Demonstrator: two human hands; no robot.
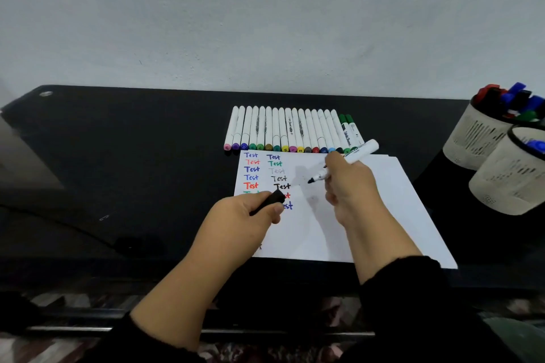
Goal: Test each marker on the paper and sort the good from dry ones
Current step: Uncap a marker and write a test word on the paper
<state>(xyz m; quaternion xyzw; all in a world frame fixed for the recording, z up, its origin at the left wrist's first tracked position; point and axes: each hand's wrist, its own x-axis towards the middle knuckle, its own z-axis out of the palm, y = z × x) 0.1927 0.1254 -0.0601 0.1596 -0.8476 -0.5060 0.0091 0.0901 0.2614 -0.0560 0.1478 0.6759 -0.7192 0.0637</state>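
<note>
Marker (pixel 346 160), uncapped, gripped in right hand (pixel 351 183), black tip angled down just above the paper (pixel 368 215), probably lined up for the next test word. Left hand (pixel 250 212) pinches its black cap (pixel 274 199) nearby, likely for quick recapping, and hides part of the written "Test" rows. Row of capped markers (pixel 289 131) lies behind the paper on the tabletop (pixel 118 156). Two sorting cups (pixel 501 153) sit well to the right; nothing blocks the reach.

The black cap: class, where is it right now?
In the head view, the black cap is gripped in the left hand, over the paper's left edge, beside the written tests.
</note>
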